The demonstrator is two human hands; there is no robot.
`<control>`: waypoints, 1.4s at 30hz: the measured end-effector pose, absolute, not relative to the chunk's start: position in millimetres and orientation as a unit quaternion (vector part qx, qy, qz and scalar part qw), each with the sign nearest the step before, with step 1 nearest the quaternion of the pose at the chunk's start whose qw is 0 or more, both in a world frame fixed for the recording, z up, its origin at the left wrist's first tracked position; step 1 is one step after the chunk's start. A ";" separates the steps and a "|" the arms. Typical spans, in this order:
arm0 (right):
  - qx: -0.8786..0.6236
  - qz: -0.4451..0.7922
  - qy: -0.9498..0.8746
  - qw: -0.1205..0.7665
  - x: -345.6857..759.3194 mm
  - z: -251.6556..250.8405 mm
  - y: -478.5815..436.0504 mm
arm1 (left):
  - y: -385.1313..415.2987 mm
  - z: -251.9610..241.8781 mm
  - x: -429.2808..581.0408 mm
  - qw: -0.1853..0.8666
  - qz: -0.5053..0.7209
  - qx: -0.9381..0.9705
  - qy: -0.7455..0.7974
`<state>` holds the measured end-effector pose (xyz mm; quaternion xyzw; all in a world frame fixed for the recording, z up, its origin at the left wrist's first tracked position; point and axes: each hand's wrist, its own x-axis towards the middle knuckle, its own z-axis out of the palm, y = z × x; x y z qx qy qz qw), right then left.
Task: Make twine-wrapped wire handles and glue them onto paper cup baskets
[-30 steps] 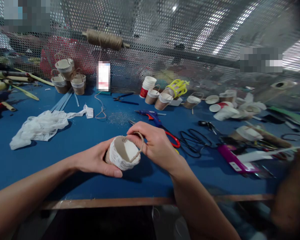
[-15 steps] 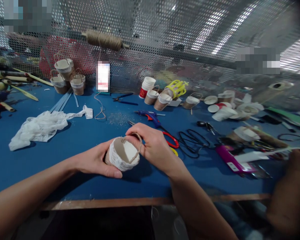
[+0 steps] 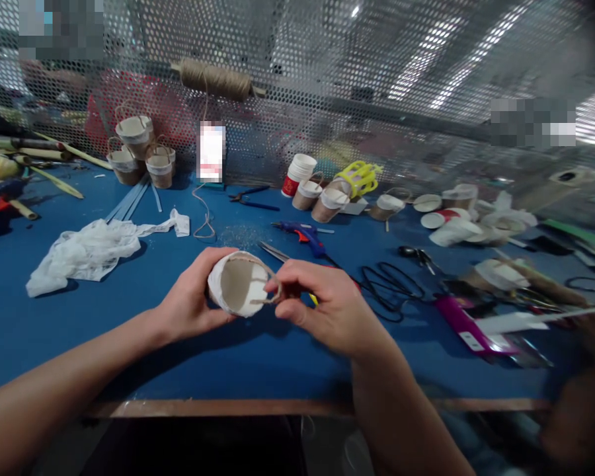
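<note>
My left hand [image 3: 193,297] is wrapped round the side of a small paper cup [image 3: 228,281] with white lace at its rim. The cup is tilted so its pale inside faces me, above the blue table. At the cup's right side a twine handle [image 3: 276,291] arches out, and the fingers of my right hand [image 3: 322,301] close on it. A blue glue gun [image 3: 302,235] and scissors [image 3: 274,251] lie just beyond my right hand, which partly hides the scissors.
Finished-looking cups with twine handles [image 3: 161,168] stand at the back left and middle. White lace fabric [image 3: 86,254] lies left. A twine spool [image 3: 215,79] hangs on the mesh. Right are a black cable [image 3: 391,287], a purple packet [image 3: 469,324] and a blurred co-worker's arm [image 3: 582,403].
The cup has been raised and tipped, its opening now turned more toward me. My right hand has shifted from the top of the twine handle to its right side.
</note>
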<state>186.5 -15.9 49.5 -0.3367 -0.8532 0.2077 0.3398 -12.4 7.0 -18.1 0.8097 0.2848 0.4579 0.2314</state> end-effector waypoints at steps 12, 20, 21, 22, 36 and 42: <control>-0.370 0.068 -0.873 0.312 177.1 41.0 -18.6 | 5.7 -14.7 -12.4 0.165 0.472 0.804 0.322; -0.376 0.064 -0.874 0.302 176.9 41.4 -18.2 | 5.6 -15.0 -10.5 0.189 0.480 0.791 0.330; -0.374 0.065 -0.874 0.302 177.0 41.3 -18.0 | 5.6 -15.0 -10.4 0.192 0.481 0.789 0.330; -0.371 0.067 -0.875 0.304 177.1 41.2 -17.9 | 5.5 -15.0 -10.4 0.194 0.482 0.788 0.331; -0.388 0.140 -0.843 0.345 181.2 45.4 -16.6 | 5.5 -17.4 -9.4 0.358 0.447 0.754 0.322; -0.453 0.207 -0.775 0.388 181.7 41.2 -7.0 | 0.0 -11.0 -8.9 0.543 0.327 0.730 0.254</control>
